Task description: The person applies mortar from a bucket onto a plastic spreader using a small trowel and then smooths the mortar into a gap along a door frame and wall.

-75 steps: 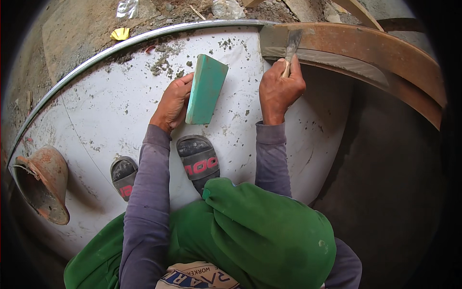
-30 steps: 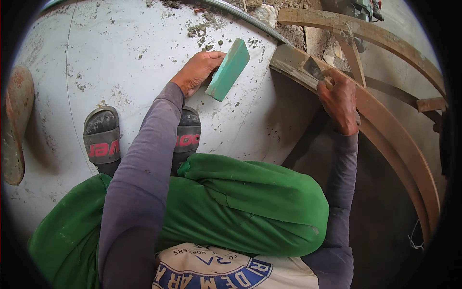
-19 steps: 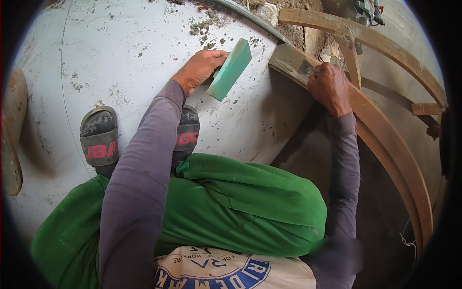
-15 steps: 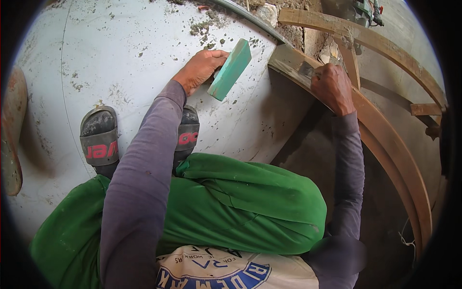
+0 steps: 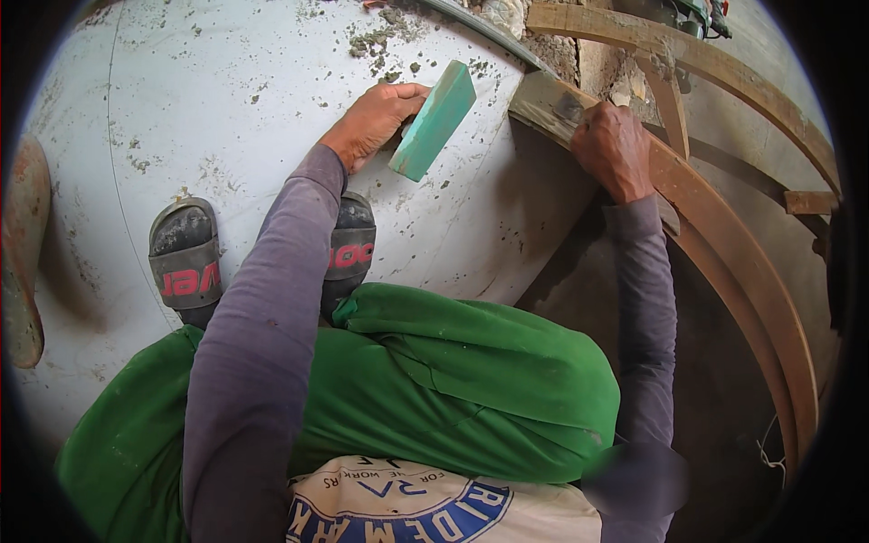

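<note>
My left hand grips a green hand float from its left side, holding it tilted above the pale, mortar-spotted sheet. Its handle is mostly hidden by my fingers. My right hand is closed in a fist over the near end of a curved wooden beam. In it is a trowel, largely covered by the fist; what looks like its rounded handle end shows beside my wrist. A dark, wet-looking patch lies on the beam just ahead of my knuckles.
A second curved timber with wooden braces arches at the upper right. Crumbs of mortar lie at the top, by a grey metal edge. My sandalled feet rest on the sheet. A dirty, rounded object stands at far left.
My right hand has moved slightly left and up along the beam, its fist turning so the handle end shows by the wrist. The float has stayed almost in place, rising a little.
</note>
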The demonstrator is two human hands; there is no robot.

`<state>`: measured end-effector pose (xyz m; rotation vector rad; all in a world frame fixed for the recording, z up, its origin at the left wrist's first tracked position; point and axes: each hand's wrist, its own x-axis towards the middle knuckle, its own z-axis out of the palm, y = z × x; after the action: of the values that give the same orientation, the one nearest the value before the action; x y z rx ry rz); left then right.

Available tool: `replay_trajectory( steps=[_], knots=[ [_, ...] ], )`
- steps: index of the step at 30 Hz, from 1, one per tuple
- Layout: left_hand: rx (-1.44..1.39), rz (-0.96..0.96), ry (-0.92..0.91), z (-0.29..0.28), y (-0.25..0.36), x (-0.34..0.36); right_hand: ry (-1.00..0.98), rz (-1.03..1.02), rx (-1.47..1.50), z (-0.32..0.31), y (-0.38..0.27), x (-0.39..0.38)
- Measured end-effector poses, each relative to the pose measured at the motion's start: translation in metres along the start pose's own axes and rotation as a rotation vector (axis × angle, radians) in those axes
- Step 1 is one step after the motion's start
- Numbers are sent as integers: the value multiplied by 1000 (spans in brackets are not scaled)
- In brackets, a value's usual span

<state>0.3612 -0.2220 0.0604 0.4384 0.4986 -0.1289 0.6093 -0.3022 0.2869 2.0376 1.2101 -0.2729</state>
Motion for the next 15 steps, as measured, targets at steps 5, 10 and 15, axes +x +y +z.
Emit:
replay_trajectory(
  steps=[5, 10, 15],
  knots=[
    [27, 28, 42, 4, 0, 5, -8, -81, -8, 1, -3, 11],
    [30, 6, -24, 0, 2, 2, -30, -57, -8, 4, -10, 20],
    [54, 29, 36, 5, 0, 4, -38, -60, -21, -15, -16, 17]
  ],
)
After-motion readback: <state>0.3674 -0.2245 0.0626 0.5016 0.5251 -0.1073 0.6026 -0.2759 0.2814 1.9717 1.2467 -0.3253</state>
